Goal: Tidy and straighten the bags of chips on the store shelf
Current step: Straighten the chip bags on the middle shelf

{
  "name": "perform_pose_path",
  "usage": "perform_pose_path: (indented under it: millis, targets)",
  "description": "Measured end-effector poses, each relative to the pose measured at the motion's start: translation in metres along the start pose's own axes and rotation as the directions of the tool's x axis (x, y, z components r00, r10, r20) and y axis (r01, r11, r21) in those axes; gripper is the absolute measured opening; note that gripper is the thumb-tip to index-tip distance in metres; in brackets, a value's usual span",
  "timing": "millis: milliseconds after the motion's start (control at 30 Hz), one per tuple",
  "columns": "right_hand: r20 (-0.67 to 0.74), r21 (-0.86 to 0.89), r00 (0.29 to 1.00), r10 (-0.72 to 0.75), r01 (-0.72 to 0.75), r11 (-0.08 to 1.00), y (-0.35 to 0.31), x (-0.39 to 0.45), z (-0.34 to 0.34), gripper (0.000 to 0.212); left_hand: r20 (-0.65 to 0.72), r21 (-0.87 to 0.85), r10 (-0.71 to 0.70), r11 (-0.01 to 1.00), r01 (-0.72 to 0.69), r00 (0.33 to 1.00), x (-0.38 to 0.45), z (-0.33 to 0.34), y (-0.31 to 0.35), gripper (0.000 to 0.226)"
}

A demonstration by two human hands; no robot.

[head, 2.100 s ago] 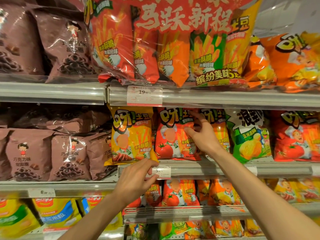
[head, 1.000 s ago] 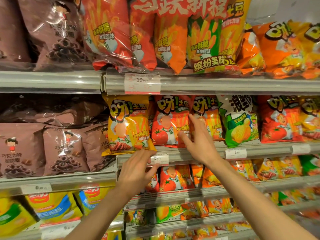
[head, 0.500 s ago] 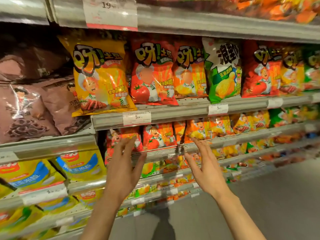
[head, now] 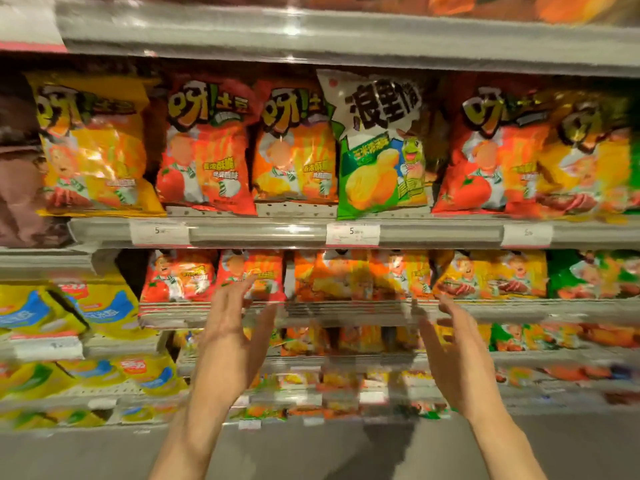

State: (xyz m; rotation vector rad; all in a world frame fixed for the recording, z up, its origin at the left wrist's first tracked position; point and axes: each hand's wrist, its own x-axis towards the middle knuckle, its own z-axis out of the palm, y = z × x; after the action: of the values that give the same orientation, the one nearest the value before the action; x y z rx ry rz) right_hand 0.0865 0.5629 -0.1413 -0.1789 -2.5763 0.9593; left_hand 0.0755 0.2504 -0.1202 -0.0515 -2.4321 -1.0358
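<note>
In the head view, the left hand and right hand are both spread open and hold nothing, raised in front of the lower shelf, where small red bags and orange bags stand crowded. A hasty reach there could topple the packed bags forward off the edge. Above, a green bag leans among the orange and red ones, overhanging the price rail.

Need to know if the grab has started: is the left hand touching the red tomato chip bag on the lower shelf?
Cannot tell. In the blurred head view, the open left hand overlaps the red tomato chip bag at its fingertips, but neither contact nor a gap shows plainly.
</note>
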Motion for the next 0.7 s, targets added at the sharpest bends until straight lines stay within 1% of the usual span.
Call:
perform_pose_path:
  millis: [33,100,167,233,300,400,467,533,600,700]
  targets:
    - [-0.008,0.029,1.000,0.005,-0.005,1.000,0.010,0.010,-0.011,0.053,-0.002,0.027,-0.009,1.000,0.009,1.000,0.000,0.007,0.014,0.053]
    - [-0.005,0.104,0.999,0.040,-0.039,0.994,0.023,0.031,-0.030,0.061,0.015,0.043,-0.016,0.999,0.015,1.000,0.003,0.020,0.036,0.052]
    - [0.024,0.070,0.999,0.026,-0.028,0.997,0.030,0.050,-0.047,0.068,0.034,0.062,0.025,0.998,-0.027,0.999,0.011,0.028,0.052,0.051]
    - [0.006,0.024,1.000,-0.023,0.023,0.999,0.030,0.066,-0.061,0.068,0.037,0.102,0.091,0.990,-0.094,0.995,0.025,0.034,0.065,0.047]
    - [-0.031,-0.014,0.992,-0.120,0.120,0.993,0.028,0.081,-0.070,0.063,0.041,0.148,0.172,0.973,-0.176,0.984,0.041,0.038,0.072,0.046]
    - [-0.019,-0.100,0.974,-0.224,0.221,0.970,0.019,0.103,-0.074,0.057,0.067,0.209,0.287,0.933,-0.295,0.956,0.067,0.042,0.076,0.043]
    - [-0.035,-0.165,0.935,-0.352,0.342,0.925,0.009,0.118,-0.068,0.048,0.087,0.246,0.364,0.894,-0.374,0.927,0.084,0.044,0.074,0.039]
    - [-0.022,-0.210,0.867,-0.498,0.483,0.850,-0.008,0.130,-0.058,0.040,0.117,0.274,0.421,0.857,-0.437,0.899,0.100,0.046,0.068,0.036]
    - [0.008,-0.211,0.816,-0.578,0.566,0.797,-0.028,0.137,-0.041,0.034,0.148,0.280,0.469,0.825,-0.492,0.871,0.112,0.048,0.060,0.036]
    - [0.070,-0.156,0.755,-0.652,0.654,0.741,-0.054,0.139,-0.017,0.032,0.157,0.255,0.518,0.801,-0.542,0.841,0.122,0.049,0.051,0.035]
